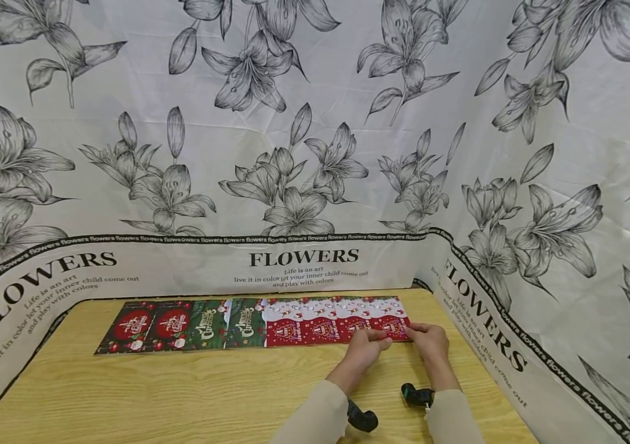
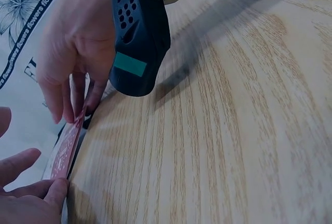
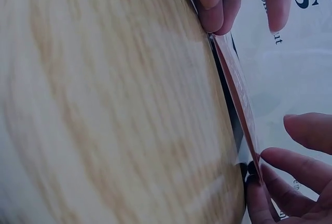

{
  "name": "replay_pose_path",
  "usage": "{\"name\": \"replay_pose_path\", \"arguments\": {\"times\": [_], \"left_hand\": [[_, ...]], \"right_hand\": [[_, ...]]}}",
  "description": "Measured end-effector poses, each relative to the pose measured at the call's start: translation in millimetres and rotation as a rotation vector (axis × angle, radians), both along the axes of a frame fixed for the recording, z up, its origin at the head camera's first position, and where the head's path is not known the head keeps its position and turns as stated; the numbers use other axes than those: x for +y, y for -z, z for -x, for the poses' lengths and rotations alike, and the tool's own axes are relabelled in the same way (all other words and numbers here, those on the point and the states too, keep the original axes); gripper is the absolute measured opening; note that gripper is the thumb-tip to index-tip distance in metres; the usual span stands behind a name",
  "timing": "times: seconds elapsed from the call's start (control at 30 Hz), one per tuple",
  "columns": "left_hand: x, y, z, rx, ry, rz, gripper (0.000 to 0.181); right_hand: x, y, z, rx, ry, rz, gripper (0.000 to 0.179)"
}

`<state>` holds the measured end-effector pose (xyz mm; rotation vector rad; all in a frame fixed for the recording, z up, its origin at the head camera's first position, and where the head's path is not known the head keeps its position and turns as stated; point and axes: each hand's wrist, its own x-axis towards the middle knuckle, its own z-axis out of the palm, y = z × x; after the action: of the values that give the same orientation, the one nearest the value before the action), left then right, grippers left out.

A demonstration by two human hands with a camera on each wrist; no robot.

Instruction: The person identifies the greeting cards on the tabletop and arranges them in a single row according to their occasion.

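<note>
A red-and-white Christmas card (image 1: pixel 389 311) lies at the right end of a row of cards on the wooden table. My left hand (image 1: pixel 361 354) pinches its near left corner, and my right hand (image 1: pixel 430 346) pinches its near right corner. Seen almost edge-on in the left wrist view, the card (image 2: pixel 68 149) spans the gap between both hands, its near edge slightly raised. In the right wrist view, fingertips (image 3: pixel 259 157) of the right hand grip one end of the card.
More red-and-white cards (image 1: pixel 284 324) continue the row leftward, followed by two green cards (image 1: pixel 246 324) and two dark cards with red circles (image 1: pixel 169 327). Flower-printed cloth (image 1: pixel 292 185) walls the table (image 1: pixel 181 394) behind and at both sides. Black wrist cameras (image 1: pixel 417 394) sit at the wrists.
</note>
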<state>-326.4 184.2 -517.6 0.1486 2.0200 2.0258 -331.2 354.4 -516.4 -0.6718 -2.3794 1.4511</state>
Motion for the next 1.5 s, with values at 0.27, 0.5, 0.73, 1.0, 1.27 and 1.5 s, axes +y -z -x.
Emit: {"name": "replay_pose_path", "arguments": {"times": [0.27, 0.5, 0.73, 1.0, 1.27, 1.5], "left_hand": [[0.7, 0.5, 0.5, 0.005, 0.007, 0.026, 0.025], [1.6, 2.6, 1.0, 0.013, 0.003, 0.016, 0.027], [1.2, 5.3, 3.2, 0.041, 0.010, 0.022, 0.027], [1.4, 4.4, 4.0, 0.032, 0.011, -0.002, 0.028], [-0.4, 4.2, 3.9, 0.027, 0.015, -0.012, 0.029], [-11.6, 3.9, 5.5, 0.050, 0.038, -0.065, 0.034]], "right_hand": [[-2, -8.5, -2.1, -0.086, -0.047, -0.076, 0.048], [-4, -11.8, -4.2, -0.122, -0.087, -0.158, 0.051], [-4, -14.6, -4.9, -0.142, -0.104, -0.206, 0.054], [-4, -13.5, -3.8, -0.122, -0.123, -0.203, 0.057], [-6, -13.7, -1.5, -0.103, -0.138, -0.176, 0.057], [-11, -12.9, -2.1, -0.065, -0.081, -0.131, 0.057]]}}
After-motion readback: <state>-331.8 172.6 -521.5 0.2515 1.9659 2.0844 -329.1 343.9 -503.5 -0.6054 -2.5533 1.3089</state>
